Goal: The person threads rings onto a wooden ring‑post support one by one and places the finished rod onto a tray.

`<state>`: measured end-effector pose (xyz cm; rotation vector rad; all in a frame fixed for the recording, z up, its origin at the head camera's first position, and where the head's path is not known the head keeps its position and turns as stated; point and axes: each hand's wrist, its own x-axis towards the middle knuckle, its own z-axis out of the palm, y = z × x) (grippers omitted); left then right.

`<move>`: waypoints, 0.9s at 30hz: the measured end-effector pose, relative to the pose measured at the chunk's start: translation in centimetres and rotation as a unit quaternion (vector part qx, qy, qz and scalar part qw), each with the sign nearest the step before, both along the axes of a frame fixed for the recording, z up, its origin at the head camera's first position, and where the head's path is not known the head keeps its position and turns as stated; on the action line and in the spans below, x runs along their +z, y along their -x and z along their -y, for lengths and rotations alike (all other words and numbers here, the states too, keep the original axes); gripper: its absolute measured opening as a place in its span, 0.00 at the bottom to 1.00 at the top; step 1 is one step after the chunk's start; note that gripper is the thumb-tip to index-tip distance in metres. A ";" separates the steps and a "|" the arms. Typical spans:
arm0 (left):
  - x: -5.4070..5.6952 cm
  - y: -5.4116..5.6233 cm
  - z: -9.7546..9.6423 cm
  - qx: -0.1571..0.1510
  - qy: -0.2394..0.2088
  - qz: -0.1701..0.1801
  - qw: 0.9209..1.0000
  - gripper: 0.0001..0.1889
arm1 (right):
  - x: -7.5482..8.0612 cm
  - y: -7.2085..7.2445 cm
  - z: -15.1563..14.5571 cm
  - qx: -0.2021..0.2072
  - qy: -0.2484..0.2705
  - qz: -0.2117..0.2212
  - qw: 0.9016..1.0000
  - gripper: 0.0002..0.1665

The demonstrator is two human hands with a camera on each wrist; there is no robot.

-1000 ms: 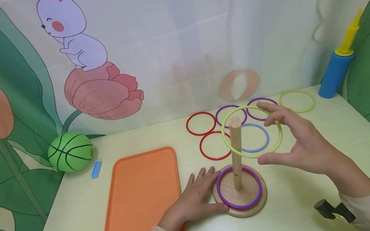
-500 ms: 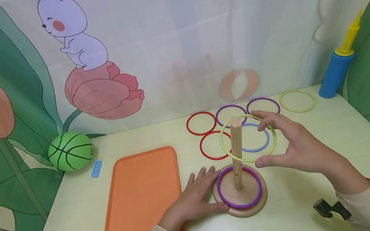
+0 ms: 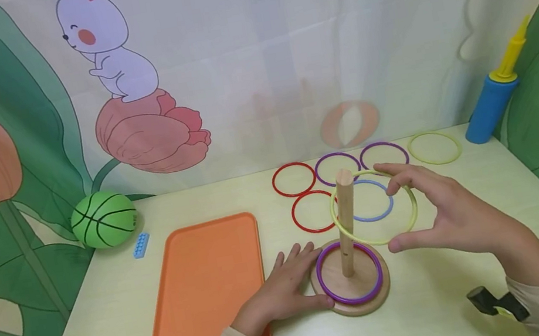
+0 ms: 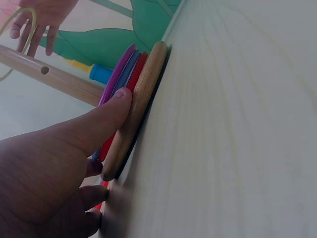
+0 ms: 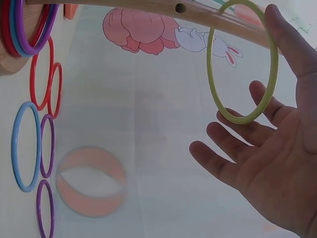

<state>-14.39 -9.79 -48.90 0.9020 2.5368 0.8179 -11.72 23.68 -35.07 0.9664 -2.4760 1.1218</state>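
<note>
My right hand pinches a yellow ring by its right side, thumb below and fingers above. Tilted, the ring appears to go round the upper part of the upright wooden post, well above the round wooden base. Low on that base lie stacked rings, a purple ring on top; a blue ring and a red ring show under it in the right wrist view. Against the base's left edge rests my left hand, fingers extended, its thumb touching the rim beside the stack.
Behind the stand lie red rings, purple rings, a blue ring and another yellow ring. An orange tray is at left, near a green ball and a small blue block. A blue-and-yellow pump stands back right.
The yellow ring in my right hand has gone down along the post, shifting left and then back to the right. My left hand has stayed at the base.
</note>
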 end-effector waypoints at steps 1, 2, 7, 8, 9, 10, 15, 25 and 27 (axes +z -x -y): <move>0.0 0.0 0.0 0.000 0.000 0.000 1.000 0.53 | 0.0 0.1 0.0 0.003 -0.001 0.002 1.000 0.40; 0.0 0.0 0.0 0.000 0.000 -0.001 1.000 0.53 | -0.1 0.2 0.0 0.006 -0.003 0.005 1.000 0.40; 0.0 0.0 0.0 0.000 0.000 -0.002 1.000 0.53 | -0.6 0.5 -0.1 0.015 -0.009 0.028 0.999 0.39; 0.0 0.0 0.0 0.000 0.000 -0.002 1.000 0.53 | -0.6 0.5 -0.1 0.014 -0.010 0.033 0.999 0.39; 0.0 0.0 0.0 0.000 0.000 -0.002 1.000 0.53 | -0.7 0.5 -0.1 0.015 -0.013 0.036 0.999 0.39; 0.0 0.0 0.0 0.000 0.000 -0.003 1.000 0.53 | -0.7 0.5 -0.1 0.015 -0.016 0.039 0.999 0.39; 0.0 -0.1 0.0 -0.001 -0.001 -0.004 1.000 0.53 | -0.8 0.5 0.0 0.010 -0.038 0.050 0.998 0.40; 0.2 -0.1 0.1 -0.004 -0.004 -0.004 1.000 0.52 | -2.2 1.0 0.5 -0.005 -0.075 0.078 0.994 0.41; 0.2 -0.1 0.1 -0.004 -0.004 -0.001 1.000 0.52 | -2.5 1.1 0.6 -0.008 -0.084 0.091 0.992 0.43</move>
